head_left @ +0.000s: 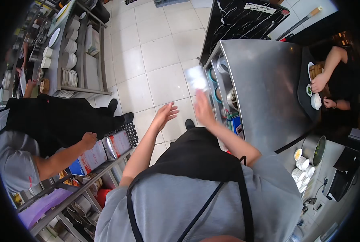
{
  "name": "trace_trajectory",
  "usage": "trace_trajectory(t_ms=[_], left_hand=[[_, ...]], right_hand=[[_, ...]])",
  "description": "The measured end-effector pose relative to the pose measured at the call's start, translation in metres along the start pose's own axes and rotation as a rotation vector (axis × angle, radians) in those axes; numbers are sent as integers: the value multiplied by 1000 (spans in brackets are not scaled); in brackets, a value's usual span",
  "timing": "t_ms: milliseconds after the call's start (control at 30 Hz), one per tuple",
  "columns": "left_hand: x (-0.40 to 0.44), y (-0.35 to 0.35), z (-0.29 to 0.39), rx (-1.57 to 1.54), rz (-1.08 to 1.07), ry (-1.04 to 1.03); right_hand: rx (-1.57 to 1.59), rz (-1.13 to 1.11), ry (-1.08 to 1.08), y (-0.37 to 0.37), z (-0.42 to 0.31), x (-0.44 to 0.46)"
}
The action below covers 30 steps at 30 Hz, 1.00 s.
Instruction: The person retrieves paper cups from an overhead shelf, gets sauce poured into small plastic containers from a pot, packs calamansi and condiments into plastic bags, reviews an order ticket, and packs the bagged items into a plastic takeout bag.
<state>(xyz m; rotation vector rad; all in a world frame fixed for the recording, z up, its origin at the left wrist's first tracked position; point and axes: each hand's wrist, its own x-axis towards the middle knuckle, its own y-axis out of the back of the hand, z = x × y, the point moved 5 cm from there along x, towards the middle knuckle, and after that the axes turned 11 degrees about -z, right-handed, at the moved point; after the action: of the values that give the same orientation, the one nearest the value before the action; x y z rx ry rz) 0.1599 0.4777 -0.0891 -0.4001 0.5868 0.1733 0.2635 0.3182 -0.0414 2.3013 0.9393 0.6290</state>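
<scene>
My right hand [204, 110] is stretched forward over the floor beside the steel counter, its fingertips meeting a blurred white thing [197, 78]. That thing looks like a small cloth or packet, but motion smears it too much to name it. To its left my left hand [165, 116] hangs in the air, fingers extended and apart, holding nothing. A black apron [188, 155] covers my front below both hands.
The steel counter [264, 80] with shelves below stands on my right. Past it, another person's hands touch a white bowl [316, 101] and a plate. At left, a person in a black apron [54, 121] stands near shelves of stacked dishes [69, 76]. Tiled floor [163, 52] lies ahead.
</scene>
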Motion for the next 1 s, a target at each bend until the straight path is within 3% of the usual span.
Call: trace_trajectory(t_ms=[67,100,167,200,267,367,400,433,500,533,567,600,633,667,733,800,833,1000], left_hand=[[10,-28,19,-626,-218,53],[14,-30,27,-674,-225,-13],[19,-20,38,-626,-150,-76],[20,-10,36,-622,-142,-89],[26,29,26,-620,61,-213],[3,72,15,-641,220,-243],[-11,82,12,-650,286,-253],[-25,88,8,-661,351,-263],[-54,94,-3,-698,398,-250],[-69,94,-9,-708,421,-231],[-78,102,-26,-745,409,-225],[-90,106,-38,-774,436,-224],[-100,108,-49,-801,459,-218],[-109,110,-57,-806,469,-238],[-130,112,-78,-857,579,-187],[-143,112,-91,-868,591,-201],[-145,111,-97,-873,593,-189],[-141,112,-92,-836,557,-228]], right_hand=[[159,-183,121,-15,-42,-19],[159,-180,131,-17,-50,-24],[322,-506,210,-36,-65,-28],[325,-508,225,-34,-64,-22],[112,-277,289,-9,-49,2],[223,138,-92,12,27,50],[454,238,-288,13,61,61],[354,264,-522,10,114,65],[208,460,-659,37,148,80],[-2,693,-548,24,211,76],[134,539,-815,40,192,81],[21,653,-677,25,255,80],[200,529,-872,36,225,85],[62,595,-875,43,213,87],[48,354,-1125,22,278,90],[160,456,-807,20,229,93],[-134,633,-555,15,217,91],[-229,535,-601,28,179,79]])
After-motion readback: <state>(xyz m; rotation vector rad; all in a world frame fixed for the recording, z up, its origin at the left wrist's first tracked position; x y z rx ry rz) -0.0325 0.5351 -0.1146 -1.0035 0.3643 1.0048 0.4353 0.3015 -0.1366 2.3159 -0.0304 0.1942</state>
